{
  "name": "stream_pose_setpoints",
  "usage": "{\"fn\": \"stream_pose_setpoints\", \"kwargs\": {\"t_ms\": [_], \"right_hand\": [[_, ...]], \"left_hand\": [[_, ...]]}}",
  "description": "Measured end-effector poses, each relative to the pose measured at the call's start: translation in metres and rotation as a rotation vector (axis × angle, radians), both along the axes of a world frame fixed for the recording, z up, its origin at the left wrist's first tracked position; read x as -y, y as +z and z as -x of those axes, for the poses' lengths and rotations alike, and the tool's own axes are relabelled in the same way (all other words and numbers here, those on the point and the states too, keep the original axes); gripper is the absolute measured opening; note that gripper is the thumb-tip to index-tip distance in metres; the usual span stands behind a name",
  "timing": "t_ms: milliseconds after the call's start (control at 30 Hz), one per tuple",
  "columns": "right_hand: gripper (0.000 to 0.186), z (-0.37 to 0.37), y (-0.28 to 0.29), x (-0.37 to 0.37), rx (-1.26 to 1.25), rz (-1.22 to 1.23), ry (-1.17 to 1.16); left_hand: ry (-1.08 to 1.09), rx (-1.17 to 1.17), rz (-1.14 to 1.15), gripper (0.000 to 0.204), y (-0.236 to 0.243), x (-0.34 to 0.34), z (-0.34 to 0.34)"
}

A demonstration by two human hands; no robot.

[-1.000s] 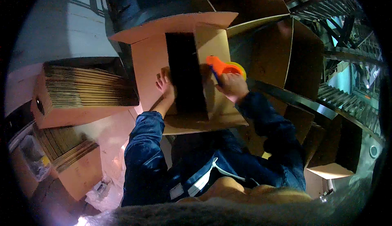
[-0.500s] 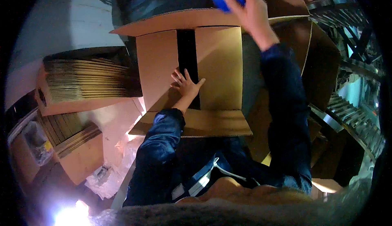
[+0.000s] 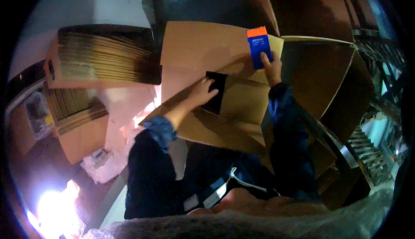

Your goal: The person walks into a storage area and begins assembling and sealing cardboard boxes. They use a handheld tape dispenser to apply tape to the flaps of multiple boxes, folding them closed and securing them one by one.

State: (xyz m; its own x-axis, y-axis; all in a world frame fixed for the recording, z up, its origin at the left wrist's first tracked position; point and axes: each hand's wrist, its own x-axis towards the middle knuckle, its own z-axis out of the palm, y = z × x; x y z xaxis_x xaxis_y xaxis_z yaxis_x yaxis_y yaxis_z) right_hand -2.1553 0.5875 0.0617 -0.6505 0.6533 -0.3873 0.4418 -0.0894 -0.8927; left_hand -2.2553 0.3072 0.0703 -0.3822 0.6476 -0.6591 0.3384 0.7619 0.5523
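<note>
A cardboard box (image 3: 244, 98) sits in front of me with its inner flaps folded in and a dark gap between them. Its far flap (image 3: 194, 40) and near flap (image 3: 225, 129) stand outward. My left hand (image 3: 202, 93) rests on the left inner flap beside the gap, thumb and fingers apart, holding nothing. Over the box's far right corner my right hand (image 3: 272, 68) grips a blue rectangular object with an orange end (image 3: 259, 46) and white print. The thumb lies on its face; the fingers behind it are hidden.
Flattened cardboard sheets (image 3: 103, 62) are stacked in a carton at the left, above a second carton of sheets (image 3: 82, 139). Clear plastic wrap (image 3: 103, 165) lies nearby. Large open cartons (image 3: 313, 70) stand to the right, and a bright light (image 3: 54, 213) glares at lower left.
My right hand has come nearer with the blue-and-orange object, down to the box's far flap. The box has turned a little. My left hand stays on it, fingers less spread.
</note>
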Motion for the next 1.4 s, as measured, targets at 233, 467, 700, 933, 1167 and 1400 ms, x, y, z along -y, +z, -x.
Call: {"fn": "stream_pose_setpoints", "kwargs": {"t_ms": [233,467,700,933,1167,1400], "right_hand": [[0.043,0.003,-0.021,-0.013,-0.011,-0.089,0.198],[0.040,0.013,-0.012,-0.012,0.004,-0.046,0.180],[0.045,0.015,-0.015,-0.026,0.047,-0.019,0.196],[0.040,0.013,-0.026,-0.022,0.059,0.038,-0.050],[0.036,0.028,0.012,0.019,0.039,0.151,0.002],[0.043,0.085,0.035,0.136,0.069,0.365,0.628]], "left_hand": [[0.525,-1.187,-0.163,0.037,0.046,0.245,0.016],[1.053,-0.704,-0.481,0.039,-0.022,0.179,0.070],[0.777,-0.273,-0.380,0.055,-0.060,0.105,0.121],[0.741,0.105,-0.400,0.066,-0.069,0.127,0.152],[0.834,0.237,-0.348,0.072,-0.083,0.128,0.160],[0.787,0.459,-0.513,0.077,-0.095,0.135,0.174]]}}
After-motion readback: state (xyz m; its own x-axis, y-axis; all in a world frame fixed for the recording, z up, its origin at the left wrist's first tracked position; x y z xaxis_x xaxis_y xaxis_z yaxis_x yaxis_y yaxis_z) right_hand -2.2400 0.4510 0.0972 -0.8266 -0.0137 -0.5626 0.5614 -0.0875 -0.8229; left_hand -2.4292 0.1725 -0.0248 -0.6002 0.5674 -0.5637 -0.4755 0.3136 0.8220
